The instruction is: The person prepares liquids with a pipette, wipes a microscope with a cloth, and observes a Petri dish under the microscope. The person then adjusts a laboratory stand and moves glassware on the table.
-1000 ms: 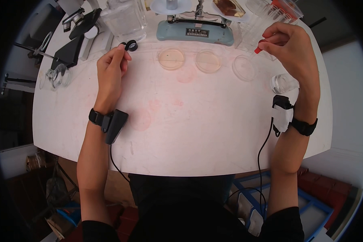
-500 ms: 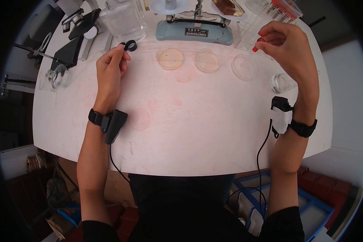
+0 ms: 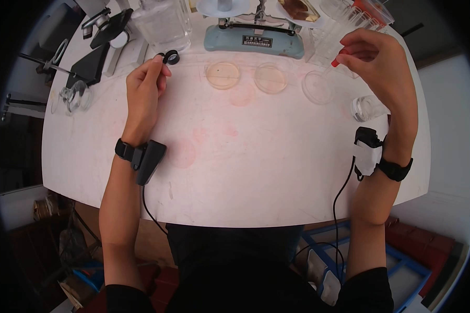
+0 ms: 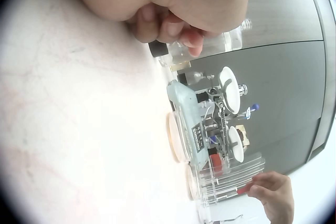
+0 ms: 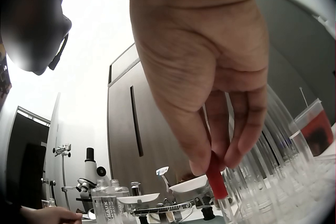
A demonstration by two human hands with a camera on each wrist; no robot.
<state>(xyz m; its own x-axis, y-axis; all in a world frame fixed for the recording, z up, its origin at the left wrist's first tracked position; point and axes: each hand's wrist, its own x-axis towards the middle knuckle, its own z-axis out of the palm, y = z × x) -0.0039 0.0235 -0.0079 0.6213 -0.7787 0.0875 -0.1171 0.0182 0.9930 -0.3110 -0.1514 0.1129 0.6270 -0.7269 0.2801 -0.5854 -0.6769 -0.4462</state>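
At the right, my right hand (image 3: 381, 65) pinches the red rubber bulb (image 5: 216, 182) of a dropper between thumb and fingers. Its clear glass tube points down toward the rightmost petri dish (image 3: 318, 88). Two more petri dishes, a middle one (image 3: 270, 79) and a left one (image 3: 223, 76) with pale yellowish contents, lie in a row with it. My left hand (image 3: 142, 96) grips a small black ring-shaped piece (image 3: 172, 57) at its fingertips, low over the table; curled fingers partly hide it. A small clear glass vessel (image 3: 366, 108) stands beside my right wrist.
A teal pan balance (image 3: 253, 40) stands behind the dishes. Upright clear test tubes (image 5: 273, 176) crowd close by my right hand, with a red container (image 5: 315, 129) beyond. A large clear bottle (image 3: 162, 28) and a microscope (image 3: 107, 31) stand back left; glassware (image 3: 75, 98) sits far left.
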